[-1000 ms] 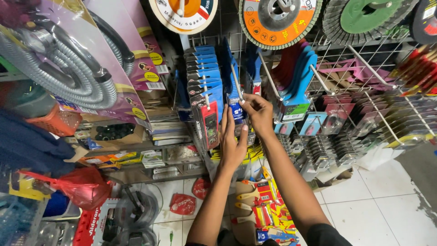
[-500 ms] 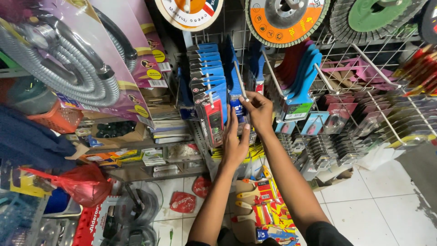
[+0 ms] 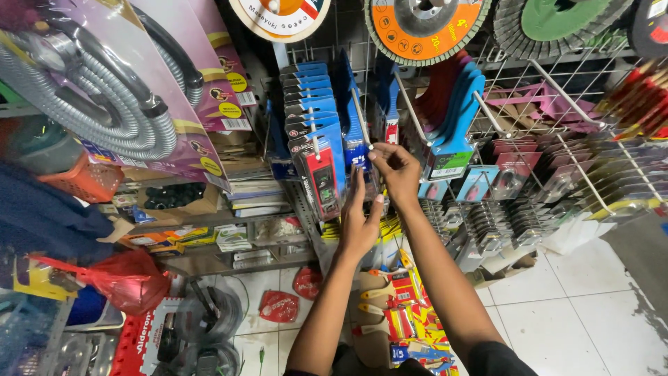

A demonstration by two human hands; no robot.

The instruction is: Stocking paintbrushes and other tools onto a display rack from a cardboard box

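Right hand [image 3: 398, 170] is up at the tip of the metal peg hook [image 3: 362, 127], thumb & fingers pinched together on the top edge of a blue carded pack [image 3: 360, 161]. Left hand [image 3: 360, 223] sits just below it, palm flat vs the lower part of the same pack, fingers straight & apart, so bracing, not gripping. Vs a sec ago: both hands have crept a touch up & toward the rack, pack top now right at the hook tip, where before it hung slightly lower. Reads like the card's hole is being lined up w/ the peg; whether it's already threaded on, can't tell, fingers hide it. Just left of the left hand hangs a red tester pack [image 3: 321, 182] on the next hook. Right of the right hand, blue-handled tools [image 3: 456, 115]. Above, an orange flap disc [image 3: 422, 28].
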